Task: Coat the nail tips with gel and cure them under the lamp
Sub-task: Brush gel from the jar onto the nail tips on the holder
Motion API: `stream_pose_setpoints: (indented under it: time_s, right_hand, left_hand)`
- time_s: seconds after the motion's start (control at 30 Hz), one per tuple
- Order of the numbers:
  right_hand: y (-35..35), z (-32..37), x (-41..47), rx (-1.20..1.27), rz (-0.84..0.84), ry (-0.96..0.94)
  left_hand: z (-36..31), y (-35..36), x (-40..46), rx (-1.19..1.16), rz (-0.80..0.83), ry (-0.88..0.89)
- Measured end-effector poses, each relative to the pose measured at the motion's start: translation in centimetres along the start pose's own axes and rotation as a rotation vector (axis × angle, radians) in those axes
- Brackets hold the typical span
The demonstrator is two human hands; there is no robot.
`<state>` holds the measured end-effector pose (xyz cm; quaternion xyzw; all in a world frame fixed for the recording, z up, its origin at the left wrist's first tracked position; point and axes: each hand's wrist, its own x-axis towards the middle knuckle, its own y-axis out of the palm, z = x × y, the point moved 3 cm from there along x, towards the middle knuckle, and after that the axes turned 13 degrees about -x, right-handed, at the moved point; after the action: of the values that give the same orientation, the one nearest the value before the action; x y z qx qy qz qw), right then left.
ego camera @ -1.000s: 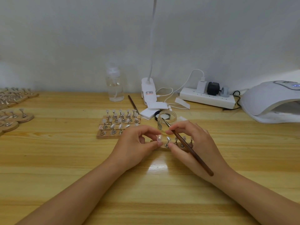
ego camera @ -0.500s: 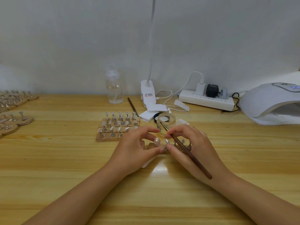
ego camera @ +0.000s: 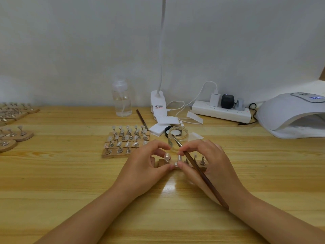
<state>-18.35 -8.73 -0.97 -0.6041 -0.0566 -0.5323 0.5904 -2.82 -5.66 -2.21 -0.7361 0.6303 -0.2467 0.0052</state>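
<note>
A small wooden strip point(ego camera: 202, 168) with several nail tips on metal stands lies at the table's middle, partly hidden by both hands. My left hand point(ego camera: 143, 168) curls round its left end, thumb at the front edge, beside a nail tip point(ego camera: 166, 157). My right hand point(ego camera: 209, 166) grips a brown gel brush point(ego camera: 202, 175), bristles pointing up-left, while its thumb and forefinger pinch a second nail tip point(ego camera: 179, 158). An open clear gel jar point(ego camera: 177, 137) stands just behind the hands. The white curing lamp point(ego camera: 292, 115) sits at the far right.
A wooden block of several nail stands point(ego camera: 125, 141) lies left of the jar, a spare brush point(ego camera: 142, 119) behind it. More stand blocks point(ego camera: 12, 136) line the left edge. A liquid bottle point(ego camera: 121, 101), clip lamp point(ego camera: 158, 106) and power strip point(ego camera: 221, 112) stand along the wall.
Both hands and the strip have shifted slightly toward me, and the fingers have parted a little, so the two nail tips between them show more plainly.
</note>
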Motion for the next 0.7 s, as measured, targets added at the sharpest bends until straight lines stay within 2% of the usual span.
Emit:
stream_pose_setpoints:
  time_s: [0.13,0.4,0.7]
  right_hand:
    - [-0.3,-0.1,-0.1,0.073,-0.016,0.014]
    - [-0.9,0.5,-0.2,0.126,-0.066,-0.033]
    - [-1.1,0.7,-0.1,0.146,-0.076,-0.060]
  left_hand:
    - [-0.5,0.0,-0.4,0.054,0.028,0.067]
    - [-1.6,0.2,-0.7,0.015,0.022,0.374]
    - [-1.9,0.2,-0.8,0.007,0.002,0.464]
